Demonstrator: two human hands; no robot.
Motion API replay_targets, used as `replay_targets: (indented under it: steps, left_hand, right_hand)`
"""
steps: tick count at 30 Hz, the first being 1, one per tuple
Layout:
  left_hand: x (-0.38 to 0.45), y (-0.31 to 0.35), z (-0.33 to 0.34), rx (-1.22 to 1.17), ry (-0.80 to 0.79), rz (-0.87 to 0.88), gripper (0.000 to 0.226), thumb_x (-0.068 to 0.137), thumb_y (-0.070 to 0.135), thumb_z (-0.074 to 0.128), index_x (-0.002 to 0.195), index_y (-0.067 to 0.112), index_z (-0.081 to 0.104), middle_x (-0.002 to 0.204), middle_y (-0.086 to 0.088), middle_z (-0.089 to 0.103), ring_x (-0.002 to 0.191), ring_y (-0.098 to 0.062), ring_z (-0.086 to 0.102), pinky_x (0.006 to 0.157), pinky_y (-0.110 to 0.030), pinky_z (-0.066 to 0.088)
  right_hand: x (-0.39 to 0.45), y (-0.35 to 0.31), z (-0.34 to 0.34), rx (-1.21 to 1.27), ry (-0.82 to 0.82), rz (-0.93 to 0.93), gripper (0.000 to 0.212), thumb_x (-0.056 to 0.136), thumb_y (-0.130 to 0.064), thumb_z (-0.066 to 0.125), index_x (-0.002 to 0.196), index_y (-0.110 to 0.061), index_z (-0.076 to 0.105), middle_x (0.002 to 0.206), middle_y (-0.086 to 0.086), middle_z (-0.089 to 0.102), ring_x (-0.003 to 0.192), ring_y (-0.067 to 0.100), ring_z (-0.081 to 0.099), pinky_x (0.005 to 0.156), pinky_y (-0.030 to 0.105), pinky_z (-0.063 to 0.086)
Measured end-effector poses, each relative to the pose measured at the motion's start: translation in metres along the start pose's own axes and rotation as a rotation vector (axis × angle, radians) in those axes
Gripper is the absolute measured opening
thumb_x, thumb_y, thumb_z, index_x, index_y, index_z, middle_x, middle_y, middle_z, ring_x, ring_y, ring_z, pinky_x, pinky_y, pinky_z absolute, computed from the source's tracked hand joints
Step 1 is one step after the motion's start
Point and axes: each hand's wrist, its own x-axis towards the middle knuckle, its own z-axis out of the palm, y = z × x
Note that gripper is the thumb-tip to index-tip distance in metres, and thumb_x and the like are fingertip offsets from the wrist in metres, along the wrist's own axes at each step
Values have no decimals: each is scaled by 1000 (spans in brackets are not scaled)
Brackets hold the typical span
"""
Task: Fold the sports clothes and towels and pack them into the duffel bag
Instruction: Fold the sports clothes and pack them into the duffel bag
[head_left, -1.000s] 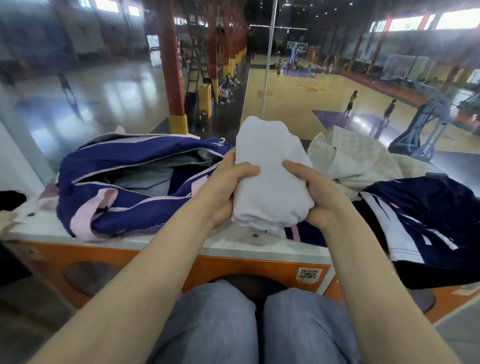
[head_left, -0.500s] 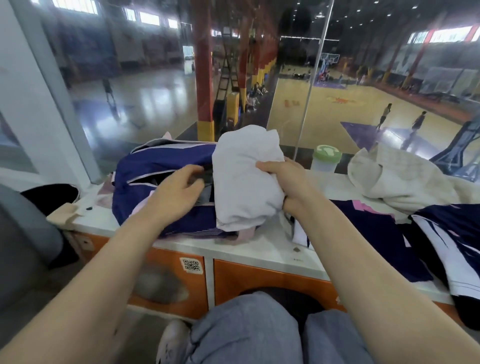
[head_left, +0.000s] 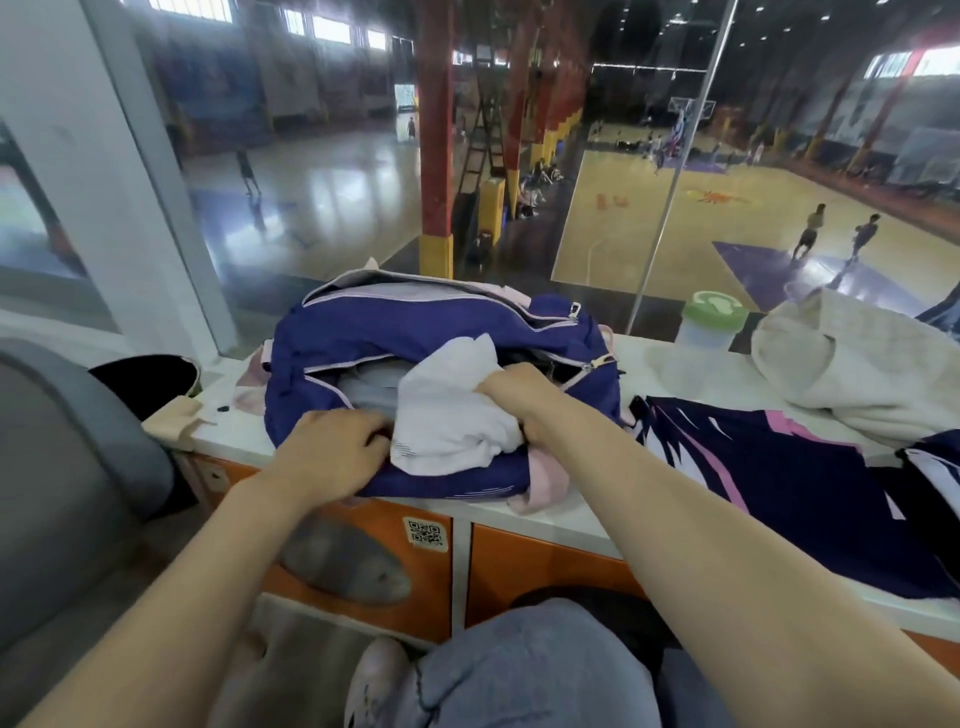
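right hand (head_left: 511, 397) fingers curled, gripping white cloth (head_left: 449, 410) half inside the open blue bag (head_left: 415, 325) on the counter (head_left: 696, 376); left hand (head_left: 332, 452) fingers curled, gripping the bag's near edge; navy jersey (head_left: 779, 483) and cream towel (head_left: 852, 364) lying to the right

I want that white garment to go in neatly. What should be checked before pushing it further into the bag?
1. Bag zipper open: ok.
2. Right hand grips the white garment: ok.
3. Left hand holds the bag's near edge down: ok.
4. Garment fully inside: not ok, part hangs over the near edge.
5. Garment neatly folded: not ok, bunched.
6. Room left inside: cannot tell.
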Motion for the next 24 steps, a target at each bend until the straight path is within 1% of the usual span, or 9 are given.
replay_targets:
  steps: [3, 6, 9, 12, 13, 15, 19, 21, 24]
  left_hand:
    - [29, -11, -12, -63, -26, -75, 36, 93, 19, 42, 117, 25, 68, 127, 3, 65, 115, -23, 58, 96, -36, 45]
    - [69, -12, -17, 38, -78, -67, 34, 90, 17, 44, 112, 22, 69, 122, -3, 67, 103, -26, 60, 86, -37, 48]
    - [100, -6, -19, 77, -175, -41, 35, 89, 15, 46, 118, 16, 65, 125, -8, 63, 104, -26, 57, 87, -35, 45]
    - [118, -4, -25, 285, -197, -79, 50, 95, 27, 45, 144, 16, 41, 154, -13, 31, 139, -35, 30, 112, -47, 29]
    - [122, -3, -30, 298, -194, -103, 57, 96, 28, 45, 150, 17, 30, 159, -14, 19, 145, -37, 18, 116, -50, 22]
    - [134, -2, -42, 188, -146, -128, 65, 95, 19, 44, 154, 14, 18, 162, -16, 8, 147, -38, 11, 119, -48, 16]
    - [141, 5, -75, -144, -32, -132, 64, 92, 3, 43, 153, 9, 24, 160, -12, 22, 145, -30, 26, 116, -38, 24]
    - [138, 13, -86, -285, -28, -126, 61, 92, 2, 45, 150, 12, 32, 149, -12, 40, 127, -28, 44, 102, -35, 39]
    - [138, 20, -92, -404, -34, -90, 51, 94, 5, 41, 145, 14, 40, 136, -10, 50, 107, -21, 47, 87, -32, 40]
  right_hand:
    - [2, -3, -2, -128, -1, 13, 20, 85, -12, 55, 100, -4, 64, 84, 11, 65, 67, 24, 59, 54, 25, 42]
    - [3, -6, 1, -222, -11, -44, 20, 85, -12, 53, 100, -4, 64, 90, 12, 67, 69, 23, 59, 53, 26, 41]
    - [5, -5, 1, -247, -20, -71, 19, 85, -11, 52, 99, -5, 63, 93, 13, 66, 72, 25, 59, 56, 26, 42]
    - [6, -4, 0, -259, -33, -81, 16, 86, -10, 50, 97, -7, 62, 87, 9, 62, 69, 23, 55, 55, 25, 39]
    - [7, -4, -1, -275, -37, -88, 17, 86, -10, 50, 98, -7, 62, 87, 8, 61, 68, 22, 54, 54, 24, 39]
    - [9, -3, -2, -312, -43, -107, 21, 87, -10, 50, 103, -5, 62, 90, 9, 62, 68, 21, 54, 52, 24, 38]
    - [14, -6, 1, -347, -65, -127, 25, 86, -11, 50, 107, -5, 62, 101, 14, 67, 77, 26, 60, 57, 25, 45]
    - [17, -13, 3, -324, -76, -162, 23, 85, -11, 51, 104, -6, 63, 99, 13, 68, 82, 27, 64, 63, 28, 50]
    - [17, -28, 9, -131, -99, -217, 10, 87, -3, 52, 87, -8, 61, 84, 8, 63, 70, 20, 58, 54, 23, 44]
